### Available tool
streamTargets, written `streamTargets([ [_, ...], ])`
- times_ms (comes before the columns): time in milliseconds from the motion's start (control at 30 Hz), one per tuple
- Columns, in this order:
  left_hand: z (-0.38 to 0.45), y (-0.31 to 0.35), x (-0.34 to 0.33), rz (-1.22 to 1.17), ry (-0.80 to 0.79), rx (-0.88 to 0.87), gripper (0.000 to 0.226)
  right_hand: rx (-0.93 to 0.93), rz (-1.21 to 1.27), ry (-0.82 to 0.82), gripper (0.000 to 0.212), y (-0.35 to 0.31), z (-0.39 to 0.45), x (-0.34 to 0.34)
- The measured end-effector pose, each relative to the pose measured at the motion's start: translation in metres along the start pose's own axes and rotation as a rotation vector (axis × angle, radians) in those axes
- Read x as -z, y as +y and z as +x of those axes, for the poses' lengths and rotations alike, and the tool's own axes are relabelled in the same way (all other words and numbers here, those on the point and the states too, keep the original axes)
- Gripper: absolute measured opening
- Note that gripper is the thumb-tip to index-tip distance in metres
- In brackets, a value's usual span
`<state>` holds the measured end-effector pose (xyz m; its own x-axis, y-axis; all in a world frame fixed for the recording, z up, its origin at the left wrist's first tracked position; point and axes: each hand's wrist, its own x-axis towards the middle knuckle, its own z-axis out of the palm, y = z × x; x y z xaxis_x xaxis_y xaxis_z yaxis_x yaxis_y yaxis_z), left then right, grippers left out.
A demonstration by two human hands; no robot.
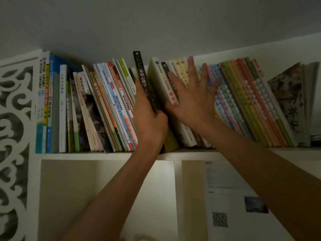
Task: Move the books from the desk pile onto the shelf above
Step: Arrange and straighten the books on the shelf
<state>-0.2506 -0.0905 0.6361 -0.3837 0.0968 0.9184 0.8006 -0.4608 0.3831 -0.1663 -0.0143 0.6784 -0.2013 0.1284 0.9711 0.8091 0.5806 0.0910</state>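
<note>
On the shelf [121, 154], a dark book [142, 79] is gripped low on its spine by the left hand [147, 119], fingers curled round it, and is held tilted in a gap in the row. The right hand [191, 100] is spread flat, fingers straight, against neighbouring books [231, 101], which lean right. The book is judged stiff, slim and light; a hold near the lower spine is best kept while it is slid home. The desk pile is not shown.

The dark book [141, 73] spine reads 基础心理学; a white spine [62, 108] reads 古代汉语教程.
</note>
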Motion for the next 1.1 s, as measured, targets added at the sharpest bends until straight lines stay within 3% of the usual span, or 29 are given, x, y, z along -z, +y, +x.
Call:
streamTargets([
  [267, 0.002, -0.004, -0.012, 0.191, 0.065, -0.134, 0.089, -0.087, -0.002, 0.026, 0.082, 0.018, 0.005, 0.001],
  [467, 0.011, 0.002, -0.028, 0.353, 0.033, -0.058, 0.09, -0.171, 0.016, 0.031, 0.083, 0.04, 0.004, 0.005],
  [667, 0.016, -0.019, -0.037, 0.769, -0.057, -0.176, 0.074, -0.169, 0.036, 0.03, 0.084, 0.039, -0.001, 0.009],
  [900, -0.003, -0.047, 0.004, 0.723, -0.215, -0.393, 0.07, -0.15, 0.002, 0.04, 0.076, 0.03, -0.002, 0.009],
  [1100, 0.005, -0.054, 0.0, 0.8, -0.274, -0.408, 0.077, -0.038, -0.016, 0.07, 0.063, 0.004, -0.006, 0.005],
])
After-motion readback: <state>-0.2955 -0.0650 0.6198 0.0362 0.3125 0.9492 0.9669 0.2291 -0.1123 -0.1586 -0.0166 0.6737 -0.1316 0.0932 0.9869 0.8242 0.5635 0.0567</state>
